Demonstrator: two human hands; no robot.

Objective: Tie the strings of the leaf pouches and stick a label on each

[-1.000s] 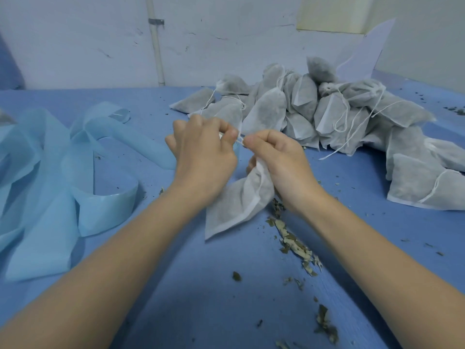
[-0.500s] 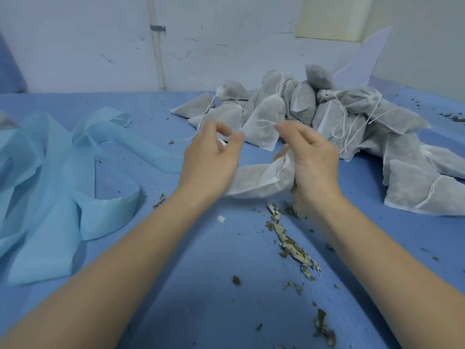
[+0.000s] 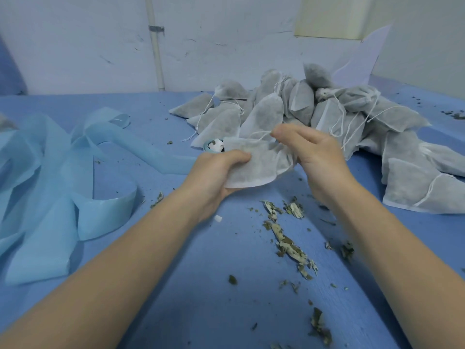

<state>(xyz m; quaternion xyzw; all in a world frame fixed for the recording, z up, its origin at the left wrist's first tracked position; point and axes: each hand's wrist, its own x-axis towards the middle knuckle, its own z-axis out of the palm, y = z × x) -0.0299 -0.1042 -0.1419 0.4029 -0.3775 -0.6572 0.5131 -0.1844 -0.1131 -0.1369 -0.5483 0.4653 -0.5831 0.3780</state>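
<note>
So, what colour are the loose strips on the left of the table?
The strips are light blue, paler than the table; the head view shows it.

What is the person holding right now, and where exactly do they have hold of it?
One pouch: the left hand grips its lower left edge, and the right hand pinches its string near the top.
</note>
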